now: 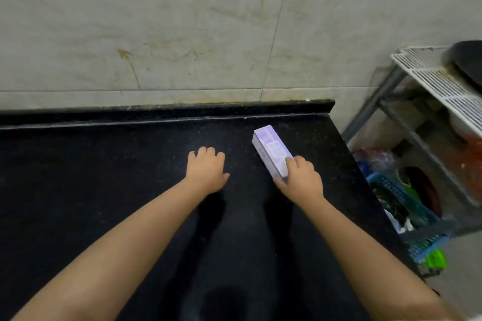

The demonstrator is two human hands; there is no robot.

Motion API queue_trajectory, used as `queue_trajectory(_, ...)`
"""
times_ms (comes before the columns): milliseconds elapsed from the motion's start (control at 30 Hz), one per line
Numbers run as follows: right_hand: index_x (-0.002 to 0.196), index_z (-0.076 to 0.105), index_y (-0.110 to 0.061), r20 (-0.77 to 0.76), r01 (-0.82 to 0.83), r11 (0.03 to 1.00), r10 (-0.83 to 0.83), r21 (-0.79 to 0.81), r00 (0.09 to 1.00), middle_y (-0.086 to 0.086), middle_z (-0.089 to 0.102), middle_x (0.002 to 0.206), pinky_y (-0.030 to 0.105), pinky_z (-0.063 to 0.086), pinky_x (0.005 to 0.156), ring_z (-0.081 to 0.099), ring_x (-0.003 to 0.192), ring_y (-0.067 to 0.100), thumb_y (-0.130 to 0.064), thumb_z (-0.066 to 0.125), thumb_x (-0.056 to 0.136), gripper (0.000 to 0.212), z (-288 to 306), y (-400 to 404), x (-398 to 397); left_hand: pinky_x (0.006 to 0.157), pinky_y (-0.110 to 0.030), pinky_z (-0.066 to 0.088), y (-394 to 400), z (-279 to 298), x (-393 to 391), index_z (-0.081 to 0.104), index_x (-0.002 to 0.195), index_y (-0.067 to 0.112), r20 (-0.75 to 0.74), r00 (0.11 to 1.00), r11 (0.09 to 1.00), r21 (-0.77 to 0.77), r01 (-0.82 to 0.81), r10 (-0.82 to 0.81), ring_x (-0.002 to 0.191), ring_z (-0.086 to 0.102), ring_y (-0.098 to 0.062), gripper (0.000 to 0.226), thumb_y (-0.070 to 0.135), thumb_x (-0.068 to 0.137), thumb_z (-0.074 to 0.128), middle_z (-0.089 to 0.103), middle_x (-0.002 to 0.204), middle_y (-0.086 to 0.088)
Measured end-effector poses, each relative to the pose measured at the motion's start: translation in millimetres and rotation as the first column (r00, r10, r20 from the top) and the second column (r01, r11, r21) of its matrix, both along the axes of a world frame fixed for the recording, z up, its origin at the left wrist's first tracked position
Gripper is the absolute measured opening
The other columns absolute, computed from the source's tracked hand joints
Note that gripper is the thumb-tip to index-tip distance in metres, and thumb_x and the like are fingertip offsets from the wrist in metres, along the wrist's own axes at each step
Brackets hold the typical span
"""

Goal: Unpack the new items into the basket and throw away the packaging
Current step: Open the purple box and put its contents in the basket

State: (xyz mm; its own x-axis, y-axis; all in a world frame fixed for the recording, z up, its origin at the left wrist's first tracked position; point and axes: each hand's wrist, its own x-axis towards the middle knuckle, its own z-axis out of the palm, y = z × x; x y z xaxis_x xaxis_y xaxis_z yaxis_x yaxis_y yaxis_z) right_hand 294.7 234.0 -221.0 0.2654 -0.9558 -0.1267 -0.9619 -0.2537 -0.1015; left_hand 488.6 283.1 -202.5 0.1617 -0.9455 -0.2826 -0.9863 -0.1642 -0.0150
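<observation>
Black speckled counter (104, 190) fills the lower frame, back edge against a pale tiled wall (156, 21), right edge dropping off to the floor. Past the right edge: metal rack (391, 101) with a white slatted shelf, and lower down a blue basket (399, 198) with mixed clutter in it, contents too blurred to identify.

Both forearms bare, reaching forward over the counter from the near edge.

Left hand (207, 171): palm down, flat on the counter about mid-width, fingers loosely curled, thumb out to the right. Grip empty, touching only the counter surface.

Right hand (300, 177): palm down near the right edge, grip closed around the near end of the box. Fingers over the top face, thumb on the left side face.

Box (271, 154): long, narrow, pale lilac/white carton, printed label panel on top, text unreadable. Lies flat on the counter, angled, far end pointing toward the back-left, near end under the right hand. Sits toward the back-right corner, just inside the right edge. Looks sealed; end flaps closed as far as visible.
</observation>
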Motion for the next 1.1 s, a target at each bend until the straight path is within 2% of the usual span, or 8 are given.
queue_trajectory(167, 0.113, 0.043, -0.012, 0.063, 0.113, 0.993, -0.116, 0.047, 0.991, 0.011, 0.051, 0.117, 0.041, 0.038, 0.093, 0.053, 0.107, 0.030, -0.043, 0.058, 0.082, 0.047, -34, -12, -5, 0.110, -0.043, 0.031, -8, -23, -6, 0.041, 0.131, 0.012, -0.033, 0.999, 0.999, 0.041, -0.028, 0.030, 0.132, 0.035, -0.028, 0.050, 0.042, 0.092, 0.046, 0.042, 0.139, -0.011)
queue_trajectory(367, 0.105, 0.047, -0.007, 0.193, 0.113, 0.994, -0.108, -0.011, 0.975, 0.015, 0.052, 0.109, 0.042, 0.041, 0.087, 0.052, 0.101, 0.034, -0.036, 0.064, 0.076, 0.045, -47, -18, -15, 0.110, -0.041, 0.032, 22, -28, -12, 0.037, 0.135, 0.013, -0.070, 0.992, 0.993, 0.066, -0.103, 0.107, 0.132, 0.034, -0.027, 0.050, 0.038, 0.092, 0.046, 0.039, 0.141, -0.009)
queue_trajectory(533, 0.099, 0.045, 0.002, 0.380, 0.085, 0.994, -0.104, 0.066, 0.919, 0.023, 0.051, 0.110, 0.041, 0.046, 0.074, 0.054, 0.095, 0.039, -0.026, 0.070, 0.075, 0.044, -35, -20, -17, 0.110, -0.041, 0.032, 60, -15, -14, 0.032, 0.140, 0.014, -0.054, 0.973, 0.974, 0.059, -0.221, 0.224, 0.135, 0.030, -0.027, 0.053, 0.036, 0.093, 0.045, 0.034, 0.146, -0.010)
queue_trajectory(700, 0.101, 0.049, -0.004, 0.511, -0.254, 0.965, 0.189, 0.060, 0.838, 0.011, 0.050, 0.106, 0.032, 0.038, 0.070, 0.052, 0.093, 0.029, -0.023, 0.064, 0.075, 0.035, 0, -8, 18, 0.114, -0.043, 0.024, 110, -7, -19, 0.029, 0.142, 0.018, -0.029, 0.928, 0.925, -0.076, -0.371, 0.370, 0.138, 0.028, -0.025, 0.058, 0.037, 0.091, 0.048, 0.032, 0.149, -0.006)
queue_trajectory(800, 0.093, 0.049, -0.012, 0.627, -0.495, 0.866, 0.348, 0.069, 0.697, 0.003, 0.050, 0.098, 0.027, 0.033, 0.069, 0.048, 0.085, 0.020, -0.021, 0.065, 0.074, 0.027, 29, 34, 58, 0.116, -0.043, 0.017, 152, 1, -19, 0.016, 0.148, 0.021, -0.028, 0.870, 0.851, -0.191, -0.489, 0.493, 0.143, 0.017, -0.022, 0.074, 0.040, 0.088, 0.053, 0.018, 0.155, -0.008)
queue_trajectory(933, 0.074, 0.045, -0.023, 0.783, -0.675, 0.727, 0.343, 0.128, 0.519, -0.006, 0.049, 0.077, 0.013, 0.033, 0.055, 0.044, 0.067, 0.007, -0.013, 0.070, 0.073, 0.027, 50, 112, 100, 0.099, -0.036, 0.041, 223, 17, 3, 0.015, 0.148, 0.022, -0.192, 0.714, 0.662, -0.273, -0.698, 0.673, 0.128, 0.039, -0.027, 0.077, 0.036, 0.084, 0.058, 0.023, 0.149, -0.009)
queue_trajectory(1000, 0.068, 0.043, -0.028, 0.822, -0.712, 0.680, 0.298, 0.174, 0.486, -0.011, 0.047, 0.072, 0.006, 0.036, 0.054, 0.041, 0.063, 0.001, -0.012, 0.069, 0.075, 0.031, 51, 146, 118, 0.085, -0.035, 0.050, 261, 27, 20, 0.025, 0.144, 0.024, -0.308, 0.630, 0.565, -0.280, -0.776, 0.712, 0.118, 0.047, -0.025, 0.070, 0.027, 0.083, 0.059, 0.029, 0.144, -0.006)
queue_trajectory(1100, 0.065, 0.044, -0.029, 0.835, -0.764, 0.601, 0.278, 0.235, 0.475, -0.010, 0.046, 0.069, 0.004, 0.035, 0.051, 0.039, 0.061, 0.003, -0.012, 0.066, 0.078, 0.030, 53, 199, 154, 0.088, -0.035, 0.049, 323, 39, 53, 0.032, 0.139, 0.022, -0.307, 0.590, 0.531, -0.259, -0.807, 0.747, 0.121, 0.047, -0.027, 0.066, 0.022, 0.080, 0.063, 0.026, 0.147, -0.008)
